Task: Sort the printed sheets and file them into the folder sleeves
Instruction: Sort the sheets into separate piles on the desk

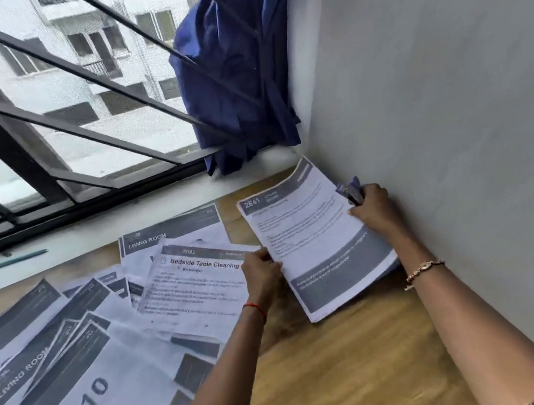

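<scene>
My left hand [262, 270] pinches the left edge of a stack of sheets [317, 246]. My right hand [372, 209] curls round its right edge, together with some purple pens [348, 190]. The stack is at 1 o'clock from me, over the wooden table [352, 363], near the wall [452, 105]. More loose sheets [73, 352] are spread at 10 o'clock.

The sheet headed 2641 [312, 237], at 3 o'clock, is white with dark grey bands at top and bottom and black print. The loose sheets [70, 335] at 8 o'clock share that white-and-grey scheme. The table [352, 363] at 5 o'clock shows light brown wood grain. At 12 o'clock the curtain [226, 80] is deep blue. The window grille [21, 142] at 10 o'clock is black, and the wall [447, 71] at 2 o'clock is pale grey. The pen [12, 261] at 9 o'clock is teal. The bundle of pens [348, 190] at 3 o'clock looks purple and black. The wrist thread [255, 307] is red and the chain bracelet [424, 270] is gold.
</scene>
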Tool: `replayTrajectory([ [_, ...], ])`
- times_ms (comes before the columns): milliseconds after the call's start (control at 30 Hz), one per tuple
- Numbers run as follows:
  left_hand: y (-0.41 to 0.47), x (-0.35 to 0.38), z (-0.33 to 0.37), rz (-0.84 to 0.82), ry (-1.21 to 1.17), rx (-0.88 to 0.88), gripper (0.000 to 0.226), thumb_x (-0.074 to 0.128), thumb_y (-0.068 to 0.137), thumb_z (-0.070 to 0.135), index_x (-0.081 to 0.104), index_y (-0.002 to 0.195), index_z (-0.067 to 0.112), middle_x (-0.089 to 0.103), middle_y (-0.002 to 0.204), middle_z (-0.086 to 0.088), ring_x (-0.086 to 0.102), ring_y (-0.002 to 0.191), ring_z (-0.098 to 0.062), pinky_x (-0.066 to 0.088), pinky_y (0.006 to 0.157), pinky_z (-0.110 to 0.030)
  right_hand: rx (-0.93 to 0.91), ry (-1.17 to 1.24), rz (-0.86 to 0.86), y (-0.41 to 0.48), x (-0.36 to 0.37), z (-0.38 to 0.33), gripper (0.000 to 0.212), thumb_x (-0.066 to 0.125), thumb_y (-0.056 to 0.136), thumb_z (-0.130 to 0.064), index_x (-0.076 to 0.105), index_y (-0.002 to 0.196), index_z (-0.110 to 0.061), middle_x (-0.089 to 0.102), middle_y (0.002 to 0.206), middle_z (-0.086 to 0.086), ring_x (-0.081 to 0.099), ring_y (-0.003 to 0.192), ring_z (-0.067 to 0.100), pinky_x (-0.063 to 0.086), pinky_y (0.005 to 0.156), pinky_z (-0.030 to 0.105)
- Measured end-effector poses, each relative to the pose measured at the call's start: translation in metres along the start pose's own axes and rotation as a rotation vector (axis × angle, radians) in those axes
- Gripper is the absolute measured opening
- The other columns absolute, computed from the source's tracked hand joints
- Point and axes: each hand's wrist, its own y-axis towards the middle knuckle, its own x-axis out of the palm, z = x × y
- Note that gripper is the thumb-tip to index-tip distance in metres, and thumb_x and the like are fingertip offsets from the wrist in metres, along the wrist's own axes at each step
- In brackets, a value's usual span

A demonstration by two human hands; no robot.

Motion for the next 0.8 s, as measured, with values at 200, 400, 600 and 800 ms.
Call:
replayTrajectory([
  [200,0.001,0.008,-0.012,0.001,0.276,0.089,0.019,0.056,0.074,-0.012,0.059,0.091,-0.005,0.044,0.108,-0.017,0.045,0.097,-0.025,0.038,0.088,-0.022,0.016,-0.324,-0.111,-0.003,0.020,0.008,0.030,0.060,0.080,-0.002,0.058,0.109,0.003,0.061,0.112,0.027,0.058,0.105,0.042,0.047,0.084,0.042],
  [400,-0.003,-0.004,-0.007,-0.012,0.258,0.160,0.021,0.057,0.077,-0.011,0.063,0.097,-0.005,0.040,0.099,-0.009,0.036,0.094,-0.018,0.032,0.080,-0.014,-0.085,-0.377,0.049,-0.021,0.029,0.006,0.021,0.047,0.084,0.007,0.058,0.102,0.009,0.056,0.111,0.028,0.055,0.103,0.045,0.044,0.085,0.047],
  [600,-0.014,-0.036,-0.013,0.166,0.171,0.180,0.034,0.063,0.077,-0.010,0.062,0.111,-0.005,0.043,0.108,-0.008,0.052,0.095,-0.026,0.038,0.076,-0.013,-0.113,-0.184,0.036,-0.047,0.048,-0.024,0.024,0.050,0.094,-0.011,0.050,0.109,0.008,0.055,0.114,0.027,0.053,0.107,0.042,0.043,0.082,0.043],
  [800,-0.037,-0.074,-0.035,0.285,0.203,0.216,0.026,0.062,0.075,-0.010,0.067,0.099,-0.002,0.050,0.109,-0.015,0.052,0.102,-0.027,0.043,0.087,-0.027,0.047,-0.056,-0.064,-0.089,0.061,-0.021,0.038,0.043,0.098,-0.019,0.036,0.122,0.010,0.041,0.129,0.029,0.042,0.119,0.045,0.037,0.093,0.047],
])
